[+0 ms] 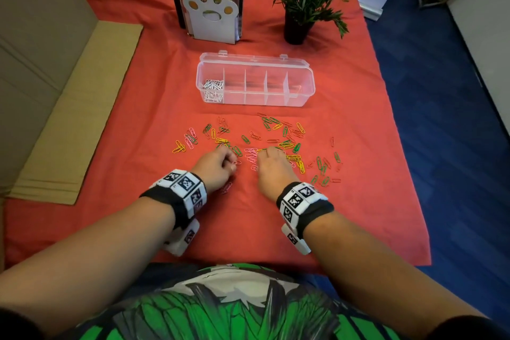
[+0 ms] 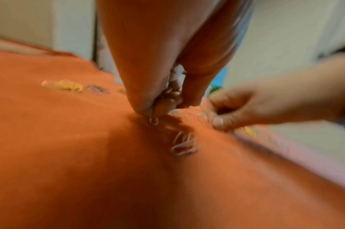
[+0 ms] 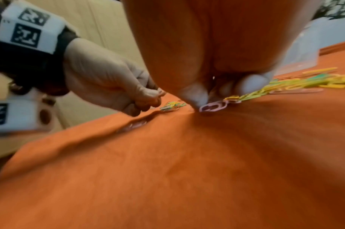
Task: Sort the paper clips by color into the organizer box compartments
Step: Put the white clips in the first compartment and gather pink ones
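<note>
1. Five compartments divide the clear plastic organizer box (image 1: 255,83), which sits open on the red cloth (image 1: 248,215) beyond my hands; only its leftmost compartment is filled, with white paper clips (image 1: 213,90).
2. Scattered coloured paper clips (image 1: 287,143) in pink, green, yellow and red lie loose on the cloth between the box and me.
3. My left hand (image 1: 218,167) is curled low over the cloth, fingertips (image 2: 167,102) bunched together and pinching a small pale clip (image 2: 153,120) whose end pokes out below them.
4. A little bunch of pink clips (image 2: 184,145) lies on the cloth just beside that hand, not touched.
5. My right hand (image 1: 273,167) is down near the left one, thumb and fingertips (image 3: 195,94) closing on a pink paper clip (image 3: 213,106) that lies flat on the cloth; the wrist view is blurred, so I cannot tell whether the clip is lifted at all.
6. Yellow and green clips (image 3: 297,85) trail away to the right of that pink one.
7. Beyond the box stand a white paw-shaped bookend (image 1: 211,15) and a small green plant in a black pot (image 1: 300,3).
</note>
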Motion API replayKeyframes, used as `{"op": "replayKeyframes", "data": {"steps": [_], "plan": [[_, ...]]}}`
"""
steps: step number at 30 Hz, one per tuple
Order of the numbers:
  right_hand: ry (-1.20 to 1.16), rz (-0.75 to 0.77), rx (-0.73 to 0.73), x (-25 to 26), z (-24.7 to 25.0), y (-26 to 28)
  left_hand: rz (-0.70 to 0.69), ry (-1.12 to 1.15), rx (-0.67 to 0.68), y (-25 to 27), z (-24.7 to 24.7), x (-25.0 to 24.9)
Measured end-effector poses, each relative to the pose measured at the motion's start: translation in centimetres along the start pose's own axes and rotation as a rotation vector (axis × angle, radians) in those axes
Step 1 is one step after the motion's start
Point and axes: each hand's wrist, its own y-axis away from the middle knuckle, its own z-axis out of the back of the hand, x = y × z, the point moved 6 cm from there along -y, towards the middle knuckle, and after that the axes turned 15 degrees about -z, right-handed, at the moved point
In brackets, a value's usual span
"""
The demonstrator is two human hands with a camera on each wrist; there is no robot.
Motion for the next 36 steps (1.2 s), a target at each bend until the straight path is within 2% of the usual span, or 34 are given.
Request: {"op": "replayKeyframes", "data": {"steps": [3,5,7,9,10,13,15,16,18,20,23,28,30,32,34,36], "plan": [[-0.342,-0.134,0.168,-1.5,0.5,-0.9,0.236,0.539,-0.095,0.3,0.2,0.3],[-0.669,-0.261,0.261,-2.8,0.8,-1.3,0.371,0.878,-0.163,0.8,0.5,0.2],[-0.998,-0.366,0.323,-3.8,1.2,-1.2,0.436,1.032,-0.179,1.0,0.8,0.2],[-1.266,-0.415,0.388,-4.4,1.7,-1.1,0.471,0.980,-0.162,1.0,0.7,0.4],[-1.375,-0.433,0.418,-4.6,2.0,-0.9,0.475,0.851,-0.137,0.9,0.6,0.6],[-1.588,-0.555,0.514,-4.9,2.2,-0.4,0.303,0.111,0.064,0.4,1.3,0.7],[-1.461,-0.614,0.515,-4.9,1.7,-0.5,0.186,-0.262,0.161,0.6,1.5,0.4],[-1.250,-0.594,0.470,-5.0,1.6,-0.8,0.153,-0.370,0.197,0.7,1.5,0.3],[-0.663,-0.429,0.319,-4.8,1.8,-1.4,0.126,-0.492,0.241,0.9,1.2,0.3],[-0.304,-0.271,0.149,-3.8,2.0,-1.3,0.097,-0.546,0.272,0.8,0.7,0.0],[-0.025,-0.103,-0.005,-2.4,1.2,-0.8,0.066,-0.585,0.315,0.7,0.1,-0.2],[0.151,-0.036,-0.039,-1.7,1.0,-0.8,0.036,-0.583,0.372,0.8,-0.5,0.0],[0.082,-0.013,0.019,-1.7,1.2,-1.4,0.070,-0.501,0.338,0.8,-0.2,0.2],[-0.197,-0.136,0.115,-2.1,2.2,-2.0,0.159,-0.244,0.285,0.8,0.2,0.6],[-0.680,-0.322,0.271,-2.9,2.8,-2.0,0.316,0.186,0.208,0.9,0.3,0.9],[-1.189,-0.444,0.413,-3.0,3.0,-1.3,0.466,0.714,0.119,1.3,0.2,0.8]]}}
